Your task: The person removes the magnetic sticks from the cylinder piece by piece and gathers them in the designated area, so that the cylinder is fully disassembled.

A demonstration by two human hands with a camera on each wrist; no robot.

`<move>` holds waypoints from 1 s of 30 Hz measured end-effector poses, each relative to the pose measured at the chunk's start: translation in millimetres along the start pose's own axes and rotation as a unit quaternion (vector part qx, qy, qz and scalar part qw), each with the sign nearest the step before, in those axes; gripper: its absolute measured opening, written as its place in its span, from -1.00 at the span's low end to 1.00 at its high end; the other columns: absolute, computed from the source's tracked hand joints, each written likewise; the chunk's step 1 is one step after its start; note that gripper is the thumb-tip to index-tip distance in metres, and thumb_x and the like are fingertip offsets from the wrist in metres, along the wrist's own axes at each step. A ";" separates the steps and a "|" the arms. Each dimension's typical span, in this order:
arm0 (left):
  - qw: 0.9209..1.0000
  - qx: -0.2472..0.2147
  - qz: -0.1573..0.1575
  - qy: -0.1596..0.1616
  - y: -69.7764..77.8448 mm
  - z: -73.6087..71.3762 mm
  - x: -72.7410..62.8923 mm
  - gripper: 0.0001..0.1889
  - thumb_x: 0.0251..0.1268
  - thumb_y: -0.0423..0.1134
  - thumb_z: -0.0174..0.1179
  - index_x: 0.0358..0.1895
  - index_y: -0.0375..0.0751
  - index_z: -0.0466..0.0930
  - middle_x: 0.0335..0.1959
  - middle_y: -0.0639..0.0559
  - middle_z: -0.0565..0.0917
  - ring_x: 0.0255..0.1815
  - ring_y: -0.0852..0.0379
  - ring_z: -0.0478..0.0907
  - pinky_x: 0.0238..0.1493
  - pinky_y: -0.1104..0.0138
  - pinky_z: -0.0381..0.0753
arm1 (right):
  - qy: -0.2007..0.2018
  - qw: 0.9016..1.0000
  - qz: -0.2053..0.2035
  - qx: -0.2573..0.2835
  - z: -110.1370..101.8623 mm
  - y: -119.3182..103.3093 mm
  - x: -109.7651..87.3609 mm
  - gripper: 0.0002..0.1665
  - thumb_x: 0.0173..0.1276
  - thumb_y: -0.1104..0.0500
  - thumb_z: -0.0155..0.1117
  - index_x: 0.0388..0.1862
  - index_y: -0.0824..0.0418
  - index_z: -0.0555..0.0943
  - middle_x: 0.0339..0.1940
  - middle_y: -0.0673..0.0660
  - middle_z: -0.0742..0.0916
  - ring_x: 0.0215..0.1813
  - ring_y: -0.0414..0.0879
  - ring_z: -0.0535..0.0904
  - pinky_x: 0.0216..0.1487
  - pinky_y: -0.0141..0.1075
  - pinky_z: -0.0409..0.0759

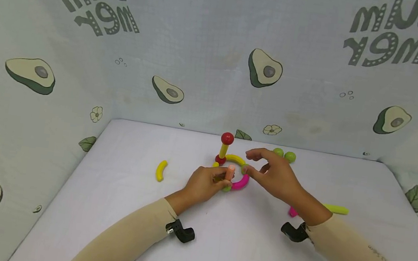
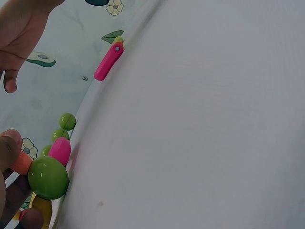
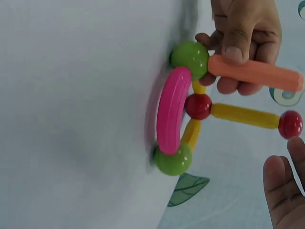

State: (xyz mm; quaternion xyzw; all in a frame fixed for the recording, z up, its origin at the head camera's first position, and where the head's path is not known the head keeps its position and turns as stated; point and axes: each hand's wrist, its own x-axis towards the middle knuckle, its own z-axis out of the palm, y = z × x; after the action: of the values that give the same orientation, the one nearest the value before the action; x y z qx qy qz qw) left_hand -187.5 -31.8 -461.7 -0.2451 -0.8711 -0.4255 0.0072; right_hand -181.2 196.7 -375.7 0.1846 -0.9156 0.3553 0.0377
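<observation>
My left hand [image 1: 201,185] pinches an orange stick [image 3: 271,76] between thumb and fingers. The stick stands upright on a green ball [image 3: 190,59] of a ring lying on the table. A pink curved stick [image 3: 172,112] links that ball to a second green ball [image 3: 174,161]; yellow curved sticks, one at the back [image 1: 236,159], form other parts of the ring. From a red ball [image 3: 198,106] in the ring rises a yellow stick [image 3: 245,116] topped by another red ball [image 3: 290,125]. Holding nothing, my right hand [image 1: 282,177] hovers right of the ring, fingers loosely bent.
A loose yellow curved stick [image 1: 161,171] lies left of the ring. Two green balls [image 1: 290,157] sit near the back edge, behind my right hand. A lime stick [image 1: 336,209] and a pink piece [image 1: 293,212] lie by my right forearm. Printed cloth [image 1: 210,60] hangs behind the table.
</observation>
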 end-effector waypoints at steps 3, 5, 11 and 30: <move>1.000 -0.005 0.008 0.001 0.3 -1.1 -0.5 -0.55 0.29 -0.09 0.41 0.22 -0.11 0.70 -0.11 0.12 0.80 -0.09 0.22 0.71 -0.08 0.39 0.64 | -0.010 1.000 -0.012 0.012 9.5 -6.2 -1.0 -0.50 0.28 0.18 0.56 0.18 0.22 0.64 0.06 0.13 0.73 0.04 0.07 0.59 -0.09 -0.10 0.66; 1.000 -0.005 0.017 0.004 0.5 -1.7 -0.7 -0.57 0.30 -0.11 0.41 0.21 -0.12 0.71 -0.10 0.11 0.80 -0.09 0.22 0.71 -0.07 0.38 0.64 | -0.015 1.000 -0.017 0.021 15.5 -10.0 -1.2 -0.51 0.29 0.18 0.55 0.18 0.21 0.65 0.06 0.10 0.74 0.05 0.11 0.61 -0.09 -0.10 0.67; 0.999 -0.001 0.033 0.009 0.9 -2.0 -1.8 -0.62 0.32 -0.18 0.42 0.18 -0.14 0.72 -0.08 0.08 0.80 -0.08 0.17 0.74 -0.07 0.33 0.66 | -0.017 0.998 -0.024 0.046 31.6 -15.7 -0.9 -0.56 0.31 0.20 0.53 0.15 0.21 0.69 0.07 0.07 0.75 0.04 0.14 0.63 -0.07 -0.01 0.67; 0.999 0.011 0.040 0.019 -0.5 0.2 0.2 -0.66 0.33 -0.24 0.42 0.15 -0.14 0.73 -0.11 0.09 0.80 -0.15 0.20 0.73 -0.16 0.39 0.63 | -0.009 0.998 -0.006 0.063 41.0 -11.2 0.5 -0.65 0.36 0.16 0.49 0.10 0.18 0.73 0.11 0.06 0.76 -0.04 0.12 0.63 -0.10 -0.10 0.65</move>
State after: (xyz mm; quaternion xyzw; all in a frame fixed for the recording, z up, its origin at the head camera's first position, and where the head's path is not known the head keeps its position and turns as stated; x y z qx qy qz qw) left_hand -187.8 -31.8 -462.2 -0.2720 -0.8647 -0.4200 0.0436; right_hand -175.1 161.7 -399.0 0.1954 -0.8904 0.4107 0.0194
